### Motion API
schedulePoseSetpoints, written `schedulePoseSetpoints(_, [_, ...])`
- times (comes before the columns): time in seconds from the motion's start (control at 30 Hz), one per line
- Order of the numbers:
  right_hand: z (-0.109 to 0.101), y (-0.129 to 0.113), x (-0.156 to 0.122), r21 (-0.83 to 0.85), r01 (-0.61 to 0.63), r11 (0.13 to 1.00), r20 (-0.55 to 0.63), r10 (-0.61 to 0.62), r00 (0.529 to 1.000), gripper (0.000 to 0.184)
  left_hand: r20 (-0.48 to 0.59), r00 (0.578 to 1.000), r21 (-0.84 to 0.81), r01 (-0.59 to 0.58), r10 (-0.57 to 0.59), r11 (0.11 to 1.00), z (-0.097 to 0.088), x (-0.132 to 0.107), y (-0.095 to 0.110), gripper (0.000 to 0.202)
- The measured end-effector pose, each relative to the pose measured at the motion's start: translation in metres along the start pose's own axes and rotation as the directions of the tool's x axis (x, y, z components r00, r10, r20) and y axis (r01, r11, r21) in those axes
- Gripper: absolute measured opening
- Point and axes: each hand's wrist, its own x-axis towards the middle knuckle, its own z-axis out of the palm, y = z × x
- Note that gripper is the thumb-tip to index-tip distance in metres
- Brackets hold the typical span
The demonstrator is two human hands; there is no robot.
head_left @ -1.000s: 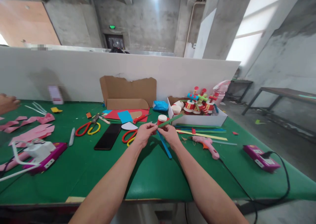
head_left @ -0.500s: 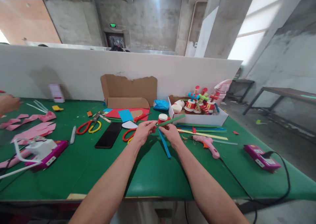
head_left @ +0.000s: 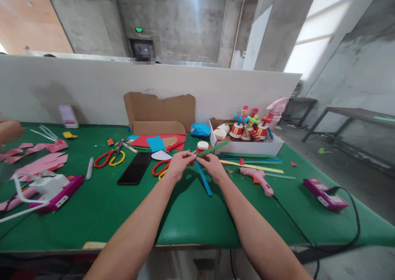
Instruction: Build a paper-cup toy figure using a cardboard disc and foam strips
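My left hand [head_left: 180,164] and my right hand [head_left: 213,167] are close together above the green table, fingers pinched on two paper strips where their ends meet. The green paper strip [head_left: 217,147] points up to the right, past my right fingers. Hanging down between the hands is the blue paper strip [head_left: 204,181]. The exact overlap of the ends is hidden by my fingertips. Just behind the hands stands a small red paper cup with a white top [head_left: 203,145]. Scissors with red and yellow handles [head_left: 160,169] lie beside my left hand, partly covered by it.
A pink glue gun [head_left: 259,180] lies right, near yellow, green and blue strips [head_left: 262,167]. Behind it, a white box [head_left: 253,148] holds cup figures. A phone [head_left: 135,169] and more scissors [head_left: 110,158] lie left. Purple power strips [head_left: 326,195] sit outward. Another person's hand [head_left: 10,131] shows far left.
My hands have drawn slightly closer together, and the green strip has shifted a little to the left between them. The other person's hand at far left has moved slightly.
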Motion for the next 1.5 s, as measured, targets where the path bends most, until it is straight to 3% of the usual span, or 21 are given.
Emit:
schedulePoseSetpoints(0.13, [-0.006,-0.003,-0.001,0.177,-0.099,0.979,0.097,0.082,0.992,0.034,-0.001,0.997,-0.202,0.077,-0.079,0.976,-0.005,0.001,0.002,0.028])
schedulePoseSetpoints(0.23, [-0.005,-0.003,-0.003,0.141,-0.001,0.99,0.097,-0.013,0.995,0.032,0.022,0.991,-0.274,0.133,-0.132,0.953,-0.006,0.0,0.003,0.025])
schedulePoseSetpoints(0.43, [0.004,-0.001,-0.004,0.162,0.109,0.981,0.102,-0.126,0.987,0.031,0.038,0.986,-0.268,0.166,-0.162,0.949,-0.001,-0.002,0.003,0.023])
schedulePoseSetpoints(0.67, [0.01,0.007,-0.001,0.121,0.159,0.98,0.077,-0.169,0.983,0.039,-0.133,0.98,-0.309,0.099,-0.146,0.946,0.002,0.003,-0.004,0.023])
schedulePoseSetpoints(0.8, [0.011,0.008,0.0,0.06,0.209,0.976,-0.021,-0.208,0.978,0.032,-0.135,0.978,-0.316,0.108,-0.157,0.943,0.005,0.002,-0.005,0.024])
schedulePoseSetpoints(1.03, [0.005,0.006,0.006,0.147,0.118,0.982,-0.212,-0.085,0.974,0.036,-0.055,0.984,-0.211,0.155,-0.17,0.965,0.011,-0.006,-0.001,0.025])
schedulePoseSetpoints(1.5, [0.005,0.009,0.005,-0.035,0.089,0.995,-0.217,-0.095,0.971,0.04,-0.105,0.994,-0.043,-0.012,0.007,0.999,0.009,-0.003,-0.003,0.041])
